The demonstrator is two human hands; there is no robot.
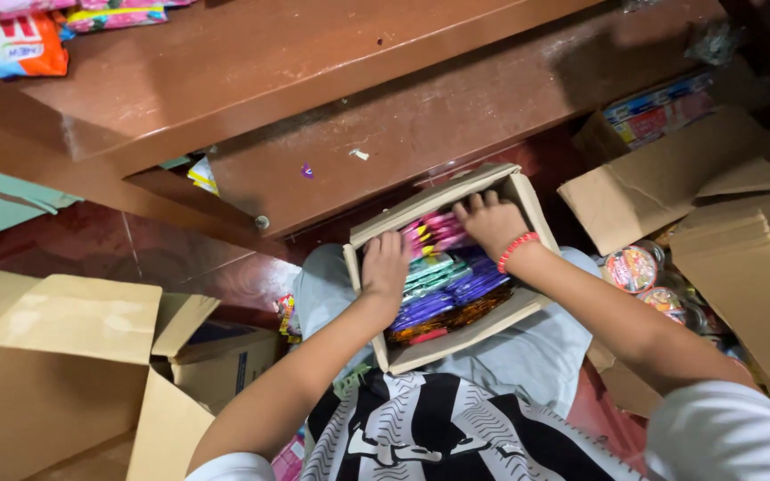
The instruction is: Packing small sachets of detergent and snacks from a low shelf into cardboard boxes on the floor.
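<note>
I am sitting in what is looking like the stock area of a small shop, close against brown wooden shelving (340, 80) that is carrying bagged goods such as an orange packet (15, 44) at its upper left corner. Opened cardboard cartons (55, 374) are standing all around me on the red floor (91, 240), and the small carton (452, 267) on my lap is holding tight rows of pink, green, purple and orange wrapped sachets (443, 285). At my right, more folded cardboard (661, 183) is lying beside round lidded cups (634, 267) and a printed multipack box (661, 111), all unsorted retail stock.
</note>
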